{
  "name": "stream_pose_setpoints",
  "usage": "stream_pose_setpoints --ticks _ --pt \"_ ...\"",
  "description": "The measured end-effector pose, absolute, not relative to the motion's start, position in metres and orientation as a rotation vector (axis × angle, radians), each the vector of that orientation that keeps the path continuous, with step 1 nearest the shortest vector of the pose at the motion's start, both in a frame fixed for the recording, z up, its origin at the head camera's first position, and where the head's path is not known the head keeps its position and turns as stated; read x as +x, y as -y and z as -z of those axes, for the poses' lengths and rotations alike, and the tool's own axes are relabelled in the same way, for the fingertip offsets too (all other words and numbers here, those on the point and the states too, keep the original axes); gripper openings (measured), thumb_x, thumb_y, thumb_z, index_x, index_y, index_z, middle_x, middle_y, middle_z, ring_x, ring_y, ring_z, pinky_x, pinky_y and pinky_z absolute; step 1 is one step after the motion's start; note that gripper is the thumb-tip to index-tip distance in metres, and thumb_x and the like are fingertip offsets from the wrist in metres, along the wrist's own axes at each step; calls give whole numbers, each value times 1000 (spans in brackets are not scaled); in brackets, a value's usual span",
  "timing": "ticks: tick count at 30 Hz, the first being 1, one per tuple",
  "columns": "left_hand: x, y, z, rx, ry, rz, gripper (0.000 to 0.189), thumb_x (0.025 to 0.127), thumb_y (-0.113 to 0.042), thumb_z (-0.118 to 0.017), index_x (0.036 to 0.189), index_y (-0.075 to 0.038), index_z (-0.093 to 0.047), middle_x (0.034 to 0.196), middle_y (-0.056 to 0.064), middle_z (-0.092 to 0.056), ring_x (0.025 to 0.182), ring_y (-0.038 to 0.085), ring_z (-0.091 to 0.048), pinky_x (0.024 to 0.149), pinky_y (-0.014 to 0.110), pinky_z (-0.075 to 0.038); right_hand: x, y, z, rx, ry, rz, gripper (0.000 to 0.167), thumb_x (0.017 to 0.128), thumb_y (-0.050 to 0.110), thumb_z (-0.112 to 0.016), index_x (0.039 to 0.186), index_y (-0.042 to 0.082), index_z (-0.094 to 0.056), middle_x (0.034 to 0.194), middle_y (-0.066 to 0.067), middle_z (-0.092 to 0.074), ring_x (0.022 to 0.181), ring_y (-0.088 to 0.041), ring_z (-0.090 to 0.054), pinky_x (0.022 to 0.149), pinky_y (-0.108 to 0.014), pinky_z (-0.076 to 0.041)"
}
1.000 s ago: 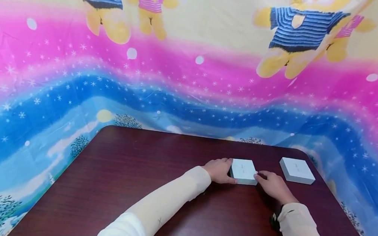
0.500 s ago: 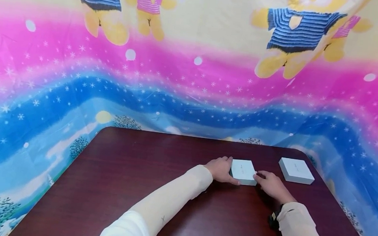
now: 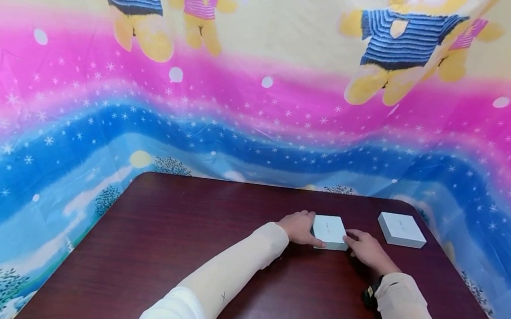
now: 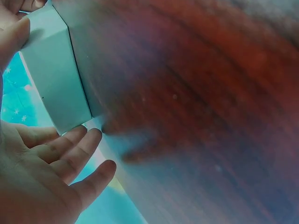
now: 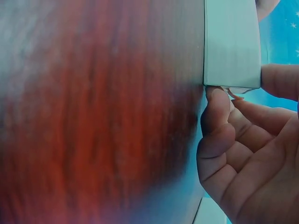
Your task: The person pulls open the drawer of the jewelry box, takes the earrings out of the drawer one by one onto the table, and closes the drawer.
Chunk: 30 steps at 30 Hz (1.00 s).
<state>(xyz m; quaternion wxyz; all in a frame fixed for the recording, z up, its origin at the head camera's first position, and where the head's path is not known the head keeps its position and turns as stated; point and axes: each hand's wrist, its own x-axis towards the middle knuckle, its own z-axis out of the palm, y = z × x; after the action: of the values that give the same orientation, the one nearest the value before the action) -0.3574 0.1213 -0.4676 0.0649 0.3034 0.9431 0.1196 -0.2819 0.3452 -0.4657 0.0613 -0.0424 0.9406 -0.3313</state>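
Note:
A flat white box (image 3: 329, 229) with small print on its lid lies on the table. My left hand (image 3: 298, 227) holds it from the left, thumb along the near side and fingers at the far left. In the left wrist view, the fingertips (image 4: 96, 135) touch one end of the box (image 4: 58, 70). At its right edge is my right hand (image 3: 368, 249). The right wrist view has the thumb on the box's corner and curled fingers (image 5: 217, 109) against its end. A thin strip (image 5: 236, 94) shows there beside the fingertips; what it is I cannot tell.
A second white box (image 3: 402, 229) of similar look lies to the right, near the far right corner of the dark red-brown table (image 3: 185, 234). Behind the table hangs a curtain (image 3: 242, 102) printed with bears and snowflakes.
Both hands stay at the box with almost no movement. The thumb of my left hand has slid slightly right along the near side.

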Motion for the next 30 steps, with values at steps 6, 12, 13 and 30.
stream_pose_setpoints --ticks 6,12,13,30 --pt "-358 -120 468 923 -2845 -373 101 74 -74 -64 150 -13 -36 134 -1 -50 110 10 -51 86 30 -47 -281 -344 463 -153 -2837 993 60 104 32 -47 143 -11 -36 100 -13 -60 75 -19 -59 77 -49 -47" --pt "-355 -117 467 931 -2842 -358 101 74 -75 -64 150 -14 -36 132 -2 -51 107 8 -51 84 29 -47 -280 -344 463 -169 -2832 990 61 103 33 -48 142 -12 -36 102 -14 -62 75 -19 -60 75 -47 -48" --pt "-355 -116 466 932 -2841 -357 101 74 -74 -64 149 -14 -36 132 -2 -51 106 8 -51 84 28 -47 -280 -344 464 -169 -2830 995 61 103 33 -49 142 -11 -37 103 -14 -62 74 -19 -60 75 -47 -48" --pt "-349 -103 465 1003 -2823 -380 98 73 -73 -67 145 -12 -42 123 -3 -55 99 6 -51 80 26 -47 -277 -338 466 -194 -2790 1041 64 102 33 -51 144 -11 -33 107 -17 -61 74 -20 -59 68 -40 -48"
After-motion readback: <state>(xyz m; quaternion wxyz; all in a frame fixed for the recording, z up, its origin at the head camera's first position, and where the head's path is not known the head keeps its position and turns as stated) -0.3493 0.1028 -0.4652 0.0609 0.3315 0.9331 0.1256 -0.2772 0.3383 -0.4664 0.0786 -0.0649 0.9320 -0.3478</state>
